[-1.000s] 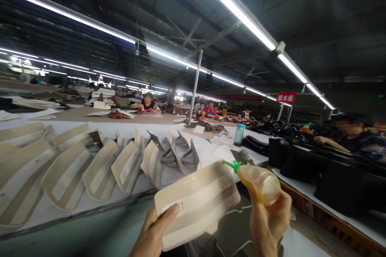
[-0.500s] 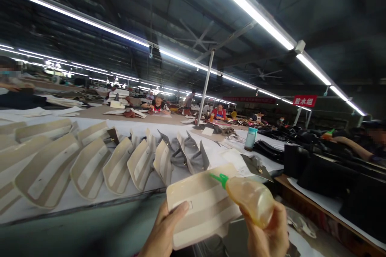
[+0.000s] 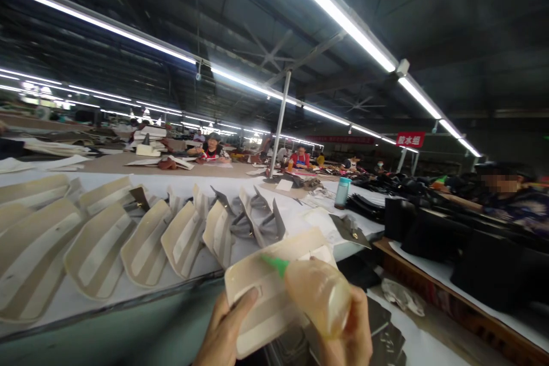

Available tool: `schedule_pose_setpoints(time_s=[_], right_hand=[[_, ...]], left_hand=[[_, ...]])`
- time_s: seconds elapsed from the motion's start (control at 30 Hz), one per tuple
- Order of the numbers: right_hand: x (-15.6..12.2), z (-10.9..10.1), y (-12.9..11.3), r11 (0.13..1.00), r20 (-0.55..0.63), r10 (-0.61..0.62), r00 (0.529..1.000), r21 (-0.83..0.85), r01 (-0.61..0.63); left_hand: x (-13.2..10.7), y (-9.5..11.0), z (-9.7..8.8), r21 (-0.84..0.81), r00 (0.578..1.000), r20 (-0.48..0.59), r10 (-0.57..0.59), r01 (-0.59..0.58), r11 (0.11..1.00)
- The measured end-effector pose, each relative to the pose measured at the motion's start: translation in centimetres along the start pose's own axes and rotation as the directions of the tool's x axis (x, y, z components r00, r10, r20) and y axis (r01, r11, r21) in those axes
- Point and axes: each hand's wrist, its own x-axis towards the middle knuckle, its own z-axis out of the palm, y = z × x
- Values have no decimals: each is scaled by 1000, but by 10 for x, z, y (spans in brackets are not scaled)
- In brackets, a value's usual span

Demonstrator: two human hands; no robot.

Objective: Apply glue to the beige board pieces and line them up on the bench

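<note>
My left hand grips a cream panel by its lower left edge, thumb on the face and fingers behind. The panel has rounded corners and lengthwise bands in cream and beige. In my right hand is a squeeze bottle of amber liquid, tilted to the left. Its green nozzle lies over the panel's upper part; whether the tip touches the surface I cannot tell. Part of the panel is hidden behind the bottle.
Similar cream panels stand in overlapping rows on the white-covered table. A blue-lidded bottle stands farther back. At right, black pieces sit on a wooden-edged surface. A co-worker is beyond them; other people work in the background.
My right hand has carried the bottle left and down along the panel, its nozzle moving from the far part toward the left end. The view has turned slightly right.
</note>
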Motion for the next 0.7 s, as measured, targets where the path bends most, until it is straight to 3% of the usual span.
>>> schedule_pose_setpoints(time_s=[0.17, 0.33, 0.43, 0.57, 0.63, 0.7], right_hand=[[39, -22, 20, 993, -141, -26, 990, -119, 9], [68, -47, 10, 983, -270, -24, 963, -181, -26], [78, -66, -4, 983, -361, -54, 931, -184, -14], [88, -91, -17, 980, -527, -125, 841, -196, 23], [93, -99, -21, 981, -607, -145, 781, -191, 34], [98, -103, -25, 984, -655, -163, 738, -167, 69]], left_hand=[[3, 5, -2, 94, 995, -94, -42, 51, 994], [11, 9, 6, 150, 989, -96, -115, 129, 980], [10, 7, 31, 123, 983, -69, -168, 175, 977], [12, -5, 77, 50, 976, 84, -203, 200, 979], [24, -13, 98, 23, 973, 148, -177, 175, 984], [44, -22, 118, 6, 983, 142, -114, 115, 993]])
